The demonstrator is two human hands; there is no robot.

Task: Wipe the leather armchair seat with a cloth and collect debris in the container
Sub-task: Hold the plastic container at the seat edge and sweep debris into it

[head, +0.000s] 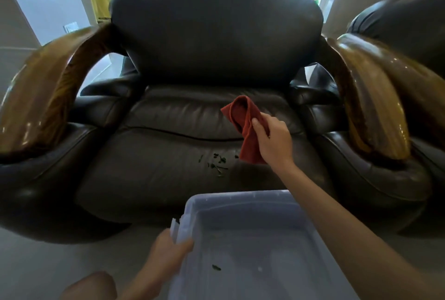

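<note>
Armchair (216,58) fills your view: dark leather, broad rounded back at 12 o'clock, glossy wooden armrests curving down at 9 and 3 o'clock. A second dark chair (409,25) edges in at 2 o'clock, just beside the right armrest.

Seat cushion (154,155) sits dead centre, creased, with a seam running across it. Pale floor (36,263) shows at 7 o'clock.

Container (240,205) is at 6 o'clock, below the seat's front edge: translucent bluish plastic, rectangular, open top. You hold its left rim with your left hand (166,249), fingers curled over the wall, thumb inside. One dark green scrap (216,268) lies on its bottom, toward the left.

Your right arm reaches from 5 o'clock across the container's far right corner toward the seat. Your right hand (272,138) is just right of centre, above the cushion, pinching the cloth (245,126) between thumb and fingers. The cloth is rust red, folded over itself; one loop stands up toward 12 o'clock, the rest hangs down toward the cushion. Whether its lower edge touches the leather, you cannot tell.

Debris (218,162) lies on the seat just to the 9 o'clock side of the cloth's lower edge: a small scatter of dark green bits, loosely clustered, a few stragglers further left.
</note>
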